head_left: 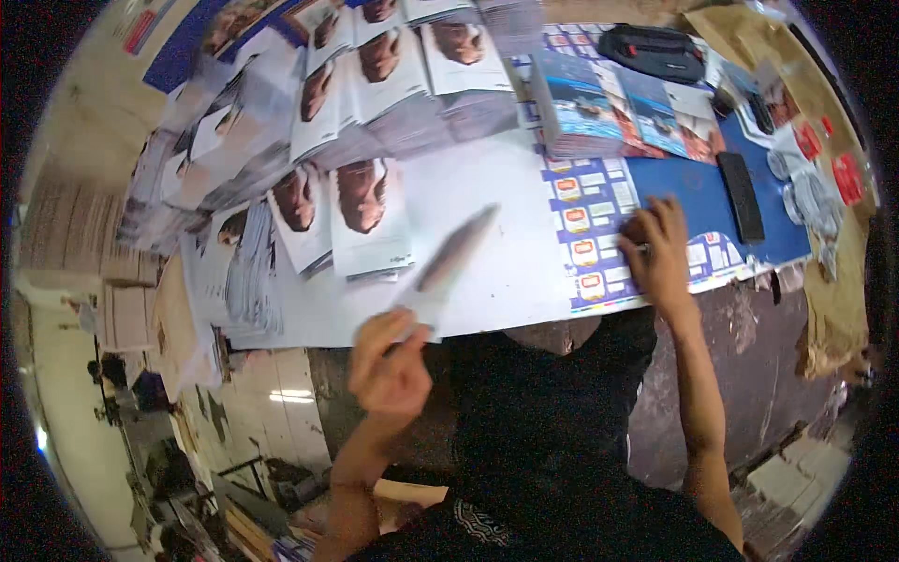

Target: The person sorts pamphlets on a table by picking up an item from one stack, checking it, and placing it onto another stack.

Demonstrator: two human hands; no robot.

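Observation:
My left hand (389,365) is closed on one end of a thin white booklet (449,267) with a brown picture on its cover. The booklet is tilted nearly edge-on above the white table top and smeared by motion. Just left of it lie small piles of matching booklets (372,215), their covers facing up. My right hand (658,248) rests at the border of a blue sheet (688,201) and a purple-and-white printed sheet (585,239). Its fingers are bent and a little apart, with nothing visible in them.
Tall stacks of the same booklets (393,84) fill the table's back left. Blue-covered booklets (576,103) stand at the back right, below a black pouch (653,51). A black bar-shaped object (741,198) and clear tape rolls (810,201) lie far right, beside brown paper (833,281).

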